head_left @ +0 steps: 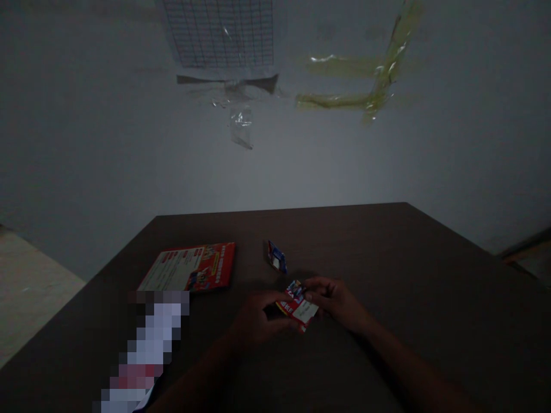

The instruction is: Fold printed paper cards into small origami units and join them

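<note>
Close to the table's middle, my left hand (253,321) grips a small red and white printed packet (305,312) by its left side, thumb and fingers around the edge. My right hand (342,301) pinches the packet's upper right part, where a colourful picture shows. Dim light hides whether it is a card packet or a thin box. Just beyond my hands, a small folded blue piece of printed card or wrapper (278,259) stands tilted on the table, touched by neither hand.
A flat red box or booklet (183,269) with printed text lies to the left on the dark table (344,235). A blurred-out pale strip (146,350) is in front of it. Behind the table rises a wall (322,160) bearing tape and a grid sheet (226,34).
</note>
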The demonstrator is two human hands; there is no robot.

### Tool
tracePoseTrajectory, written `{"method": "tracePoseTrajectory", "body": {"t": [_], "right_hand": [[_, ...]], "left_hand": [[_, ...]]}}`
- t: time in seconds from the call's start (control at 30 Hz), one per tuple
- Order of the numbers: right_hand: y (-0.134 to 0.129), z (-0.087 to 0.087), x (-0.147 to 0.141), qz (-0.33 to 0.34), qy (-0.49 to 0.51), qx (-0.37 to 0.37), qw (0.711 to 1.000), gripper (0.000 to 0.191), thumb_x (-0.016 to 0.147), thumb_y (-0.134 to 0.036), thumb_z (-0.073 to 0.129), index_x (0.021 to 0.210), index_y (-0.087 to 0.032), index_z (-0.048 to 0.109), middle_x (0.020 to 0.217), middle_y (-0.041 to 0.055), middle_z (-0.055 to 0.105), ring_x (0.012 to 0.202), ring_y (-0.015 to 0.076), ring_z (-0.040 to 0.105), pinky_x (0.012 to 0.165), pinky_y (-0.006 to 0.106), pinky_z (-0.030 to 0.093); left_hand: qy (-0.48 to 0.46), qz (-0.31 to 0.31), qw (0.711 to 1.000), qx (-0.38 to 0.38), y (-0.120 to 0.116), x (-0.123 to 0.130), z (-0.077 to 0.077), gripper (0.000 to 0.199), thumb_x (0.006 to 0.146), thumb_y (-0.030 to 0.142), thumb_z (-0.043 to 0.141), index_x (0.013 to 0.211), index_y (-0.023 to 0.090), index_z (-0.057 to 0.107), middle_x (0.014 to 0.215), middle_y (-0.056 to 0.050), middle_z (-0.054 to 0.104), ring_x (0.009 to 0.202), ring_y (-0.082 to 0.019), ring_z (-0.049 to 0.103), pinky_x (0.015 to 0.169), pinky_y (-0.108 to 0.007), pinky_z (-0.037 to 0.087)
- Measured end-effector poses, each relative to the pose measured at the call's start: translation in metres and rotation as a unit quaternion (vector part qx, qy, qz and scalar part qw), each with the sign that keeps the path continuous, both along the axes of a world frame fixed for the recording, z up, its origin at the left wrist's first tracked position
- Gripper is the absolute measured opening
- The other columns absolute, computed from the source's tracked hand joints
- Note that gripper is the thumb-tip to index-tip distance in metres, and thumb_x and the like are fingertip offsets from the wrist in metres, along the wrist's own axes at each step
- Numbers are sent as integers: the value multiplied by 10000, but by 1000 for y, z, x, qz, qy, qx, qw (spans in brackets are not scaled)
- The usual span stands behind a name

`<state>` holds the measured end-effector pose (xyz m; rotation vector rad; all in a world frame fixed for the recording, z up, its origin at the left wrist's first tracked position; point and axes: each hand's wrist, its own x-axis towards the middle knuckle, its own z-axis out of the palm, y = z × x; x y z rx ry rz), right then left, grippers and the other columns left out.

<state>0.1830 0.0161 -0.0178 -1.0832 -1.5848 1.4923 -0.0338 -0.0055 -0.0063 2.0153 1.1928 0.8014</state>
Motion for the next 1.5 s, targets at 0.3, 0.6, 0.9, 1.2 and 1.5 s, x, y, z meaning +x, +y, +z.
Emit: {"method": "tracePoseTrajectory", "body": {"t": [0.3, 0.6, 0.9, 1.2, 1.5], "right_hand": [[-2, 3, 3, -4, -77, 81, 994, 264, 817, -424, 589, 842, -162, 616, 672, -9, 601, 560, 93, 517, 505, 203, 397], [-14, 24, 18, 70, -246, 299, 919, 214, 853, -341, 573, 1013, -240, 673, 1012, 72, 630, 947, 200, 582, 838, 341, 452], [-10, 10, 18, 87, -296, 355, 882, 185, 840, -255, 596, 998, -224, 685, 997, 74, 636, 941, 199, 578, 836, 338, 460], [-5, 4, 19, 89, -311, 380, 867, 201, 893, -246, 519, 990, -217, 694, 981, 70, 642, 897, 177, 588, 804, 303, 471], [0, -7, 24, 79, -309, 376, 870, 203, 899, -269, 516, 971, -222, 700, 904, 64, 639, 825, 162, 598, 738, 276, 482]], "left_hand": [[212, -72, 960, 171, -1, -3, 4, 283, 842, 406, 543, 1057, 254, 647, 783, -30, 687, 702, -166, 622, 652, -269, 422], [243, -106, 950, 163, 3, 0, 1, 246, 884, 357, 477, 1044, 269, 641, 794, -16, 664, 685, -148, 601, 629, -240, 404], [231, -114, 944, 204, 3, 3, 5, 215, 897, 289, 478, 1017, 237, 648, 950, -39, 619, 872, -172, 546, 756, -283, 419], [283, -68, 938, 189, 0, 5, 6, 217, 905, 262, 459, 978, 202, 654, 903, -52, 612, 880, -191, 550, 778, -317, 442], [317, -29, 935, 156, 1, 4, 7, 223, 908, 266, 456, 925, 172, 658, 894, -58, 617, 868, -188, 566, 772, -314, 458]]}}
